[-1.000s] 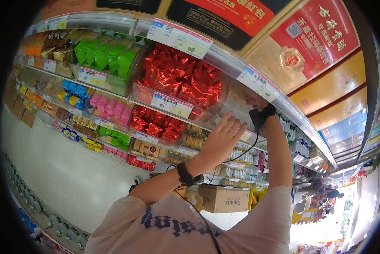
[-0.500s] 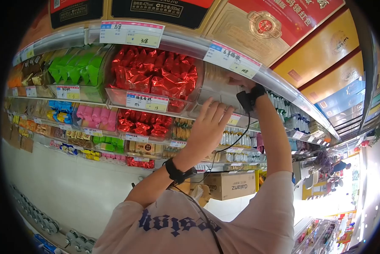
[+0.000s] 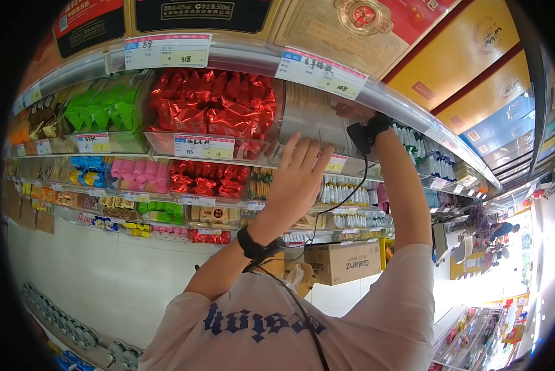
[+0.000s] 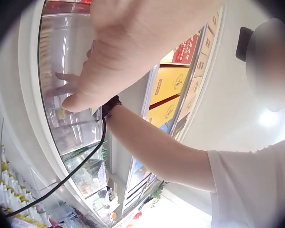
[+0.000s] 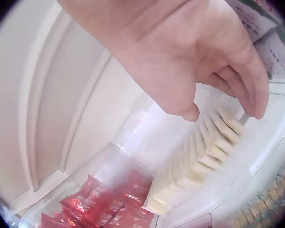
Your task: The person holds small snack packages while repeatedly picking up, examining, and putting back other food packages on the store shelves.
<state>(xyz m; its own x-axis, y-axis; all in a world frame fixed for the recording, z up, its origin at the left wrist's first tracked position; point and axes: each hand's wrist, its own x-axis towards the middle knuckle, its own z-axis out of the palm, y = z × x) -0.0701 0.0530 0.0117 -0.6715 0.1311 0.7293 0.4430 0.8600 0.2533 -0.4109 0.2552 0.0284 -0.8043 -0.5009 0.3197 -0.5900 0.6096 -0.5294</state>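
Observation:
Inside a clear plastic bin (image 3: pixel 311 131) on the upper shelf, my right hand (image 3: pixel 350 111) reaches in under the price-tag rail. The right wrist view shows that hand (image 5: pixel 194 61) over a row of pale cream packets (image 5: pixel 194 164) standing on edge. Its thumb and bent fingers are spread apart, with fingertips (image 5: pixel 259 109) right at the row's end. My left hand (image 3: pixel 293 188) is at the bin's front wall, fingers extended and overlapping it in the head view. The left wrist view has this left hand (image 4: pixel 137 52) large in the foreground, in front of the clear bin.
A neighbouring bin holds red foil packets (image 3: pixel 212 102); green packets (image 3: pixel 104 111) lie further left. Boxes with gold fronts (image 3: pixel 345 28) stand above the rail (image 3: pixel 246 55). A black cable (image 3: pixel 345 204) hangs from the right wrist. Below stands a cardboard carton (image 3: pixel 345 261).
The head view has shifted, so the shelves appear further left. My right hand stays inside the clear bin, and my left hand stays at its front with fingers extended.

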